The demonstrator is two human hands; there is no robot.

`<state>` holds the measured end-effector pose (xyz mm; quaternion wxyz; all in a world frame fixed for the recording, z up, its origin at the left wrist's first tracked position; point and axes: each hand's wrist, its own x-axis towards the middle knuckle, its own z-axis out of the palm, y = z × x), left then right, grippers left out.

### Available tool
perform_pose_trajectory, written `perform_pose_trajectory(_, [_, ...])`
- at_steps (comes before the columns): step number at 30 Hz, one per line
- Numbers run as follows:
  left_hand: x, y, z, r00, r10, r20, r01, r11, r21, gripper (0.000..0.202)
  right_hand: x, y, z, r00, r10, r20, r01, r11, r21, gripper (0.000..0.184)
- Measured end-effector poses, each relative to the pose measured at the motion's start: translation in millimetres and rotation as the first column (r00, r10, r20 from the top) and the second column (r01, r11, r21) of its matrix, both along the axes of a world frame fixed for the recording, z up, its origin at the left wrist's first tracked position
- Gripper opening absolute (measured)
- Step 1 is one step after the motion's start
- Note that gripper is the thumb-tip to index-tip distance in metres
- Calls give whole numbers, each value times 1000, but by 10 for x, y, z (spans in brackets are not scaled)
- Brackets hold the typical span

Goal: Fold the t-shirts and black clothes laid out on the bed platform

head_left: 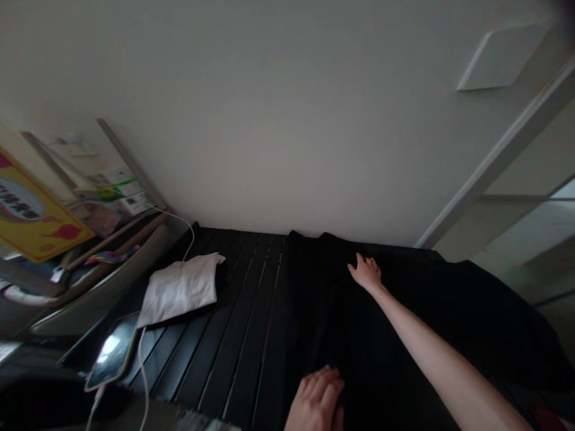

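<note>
A black cloth garment [359, 335] lies spread over a dark slatted surface [233, 341], and its far edge bunches near the wall. My right hand [366, 273] rests flat on the far part of the cloth, fingers apart and arm stretched across the garment. My left hand [317, 400] lies on the near part at the bottom of the view, its fingers close together and curved, and its wrist out of view. Neither hand visibly holds anything. To the left of the black cloth lies a folded white cloth [179, 289].
A smartphone [112, 352] with a lit screen lies at the near left edge of the slats, with a white cable [142, 371] running past it. Yellow printed card [31, 209] and papers lean at the left. A white wall stands behind, with a door frame [503, 161] at the right.
</note>
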<state>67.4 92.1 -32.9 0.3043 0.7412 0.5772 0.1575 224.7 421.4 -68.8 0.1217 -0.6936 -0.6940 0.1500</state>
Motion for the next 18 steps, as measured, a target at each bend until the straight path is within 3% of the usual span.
perform_pose_trajectory(5, [81, 511, -215, 982, 134, -130, -111, 979, 170, 64, 4, -78, -241, 988, 150, 33, -147, 987, -70, 71])
perform_pose_trajectory(10, [29, 633, -502, 917, 301, -260, -243, 942, 233, 75, -251, -113, -395, 962, 267, 49, -260, 958, -119, 72])
perform_pose_trajectory(15, [-358, 480, -439, 851, 398, -343, -308, 907, 287, 78, -528, -136, -401, 910, 413, 23, -408, 906, -108, 62])
perform_pose_trajectory(18, [-593, 398, -340, 827, 403, -391, -313, 909, 274, 76, -582, -101, -296, 935, 354, 38, -352, 935, -40, 57])
